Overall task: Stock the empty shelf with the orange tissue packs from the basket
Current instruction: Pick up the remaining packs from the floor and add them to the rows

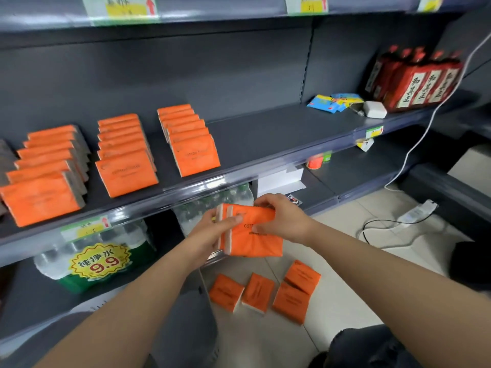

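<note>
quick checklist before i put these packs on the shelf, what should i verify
1. Grip on held packs: ok, left hand and right hand both hold them.
2. Free shelf space right of third row: ok.
3. Held packs squared up: cannot tell, hands cover the edges.
4. More stock: ok, four floor packs wait.
5. Basket: cannot tell, not in view.

A yellow sticker (102, 260) on the water pack (79, 284) reads "纯净水 9.9". The held tissue pack (255, 243) shows "COTT", the rest covered. Price tags (122, 6) and red bottle labels (414, 88) are too blurred to read.
</note>
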`<action>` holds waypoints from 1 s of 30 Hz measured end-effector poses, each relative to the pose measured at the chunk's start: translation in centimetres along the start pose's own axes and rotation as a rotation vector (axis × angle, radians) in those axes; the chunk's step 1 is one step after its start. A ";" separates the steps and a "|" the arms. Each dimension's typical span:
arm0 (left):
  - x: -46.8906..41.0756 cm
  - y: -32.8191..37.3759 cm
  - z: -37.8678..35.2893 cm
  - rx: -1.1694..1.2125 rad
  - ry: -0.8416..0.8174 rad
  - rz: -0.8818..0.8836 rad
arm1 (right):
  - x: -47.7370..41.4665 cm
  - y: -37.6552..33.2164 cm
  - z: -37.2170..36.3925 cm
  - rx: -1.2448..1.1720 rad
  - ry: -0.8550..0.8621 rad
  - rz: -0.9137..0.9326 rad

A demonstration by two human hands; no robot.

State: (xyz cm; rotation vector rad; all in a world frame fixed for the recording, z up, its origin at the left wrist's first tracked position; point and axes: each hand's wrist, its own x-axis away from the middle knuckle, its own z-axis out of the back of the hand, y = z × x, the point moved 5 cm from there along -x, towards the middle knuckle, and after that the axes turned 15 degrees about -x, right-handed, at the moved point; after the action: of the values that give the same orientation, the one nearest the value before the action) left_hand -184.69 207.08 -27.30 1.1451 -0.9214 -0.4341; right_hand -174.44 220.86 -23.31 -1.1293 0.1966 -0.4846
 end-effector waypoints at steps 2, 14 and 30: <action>0.0 1.0 0.0 0.028 0.044 -0.025 | 0.2 -0.6 0.6 -0.049 0.083 0.009; -7.9 8.2 0.4 0.167 0.247 -0.194 | -6.8 1.0 5.0 -0.782 0.065 -0.159; -20.7 15.9 2.8 -0.101 0.441 -0.329 | -23.9 -0.2 10.3 -0.879 0.104 -0.033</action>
State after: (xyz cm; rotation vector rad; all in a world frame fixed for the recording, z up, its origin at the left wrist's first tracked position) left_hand -201.28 226.40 -20.70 1.2381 -0.3242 -0.4620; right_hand -191.50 240.29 -20.92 -1.9661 0.5131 -0.4964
